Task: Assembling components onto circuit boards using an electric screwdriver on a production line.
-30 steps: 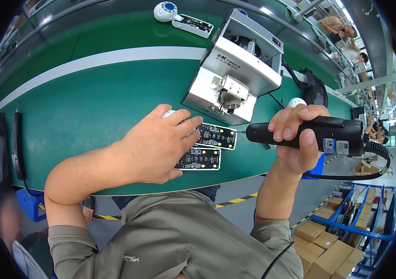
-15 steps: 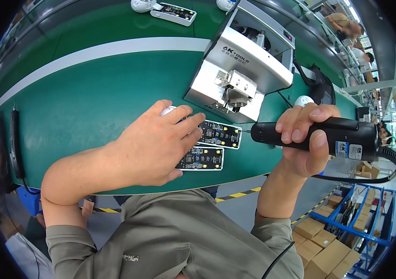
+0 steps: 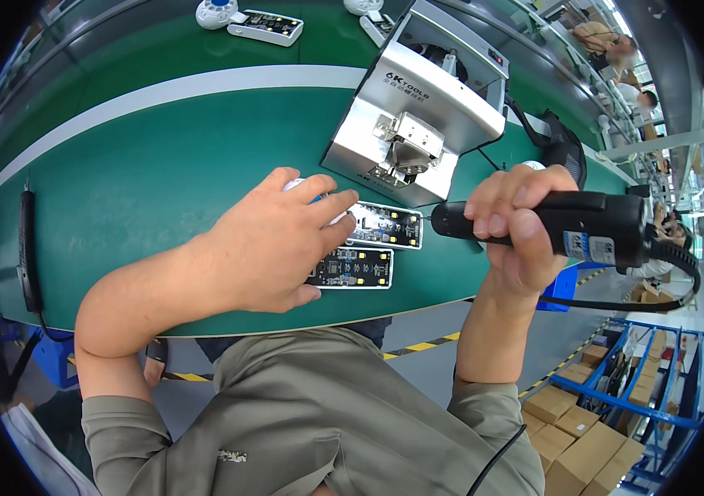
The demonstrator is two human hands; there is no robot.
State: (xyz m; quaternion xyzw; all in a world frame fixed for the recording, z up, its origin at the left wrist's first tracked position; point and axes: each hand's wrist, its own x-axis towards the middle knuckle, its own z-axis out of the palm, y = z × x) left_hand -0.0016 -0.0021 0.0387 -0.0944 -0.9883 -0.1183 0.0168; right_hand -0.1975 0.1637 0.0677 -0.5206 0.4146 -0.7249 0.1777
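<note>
My left hand (image 3: 273,236) lies over two white-cased circuit board units, its fingers curled onto the far unit (image 3: 393,226) and its thumb beside the near unit (image 3: 360,269). Both boards are black with small yellow squares. Their left ends are hidden beneath the hand, where a bit of a white and blue rounded part (image 3: 316,180) shows. In my right hand (image 3: 521,211) is a black electric screwdriver (image 3: 616,219), held level. Its thin bit points left and meets, or nearly meets, the right end of the far unit; contact is too small to tell.
A silver screw feeder (image 3: 418,107) stands just beyond the units. More white units (image 3: 265,27) lie on the far green surface. At the left table edge rests another black screwdriver (image 3: 28,248). Cartons (image 3: 583,450) and a blue rack (image 3: 666,417) stand on the floor at right.
The view has shifted slightly, so table items sit further left and higher. Light now glares off the far board. Both hands keep much the same pose, with the bit at the same end.
</note>
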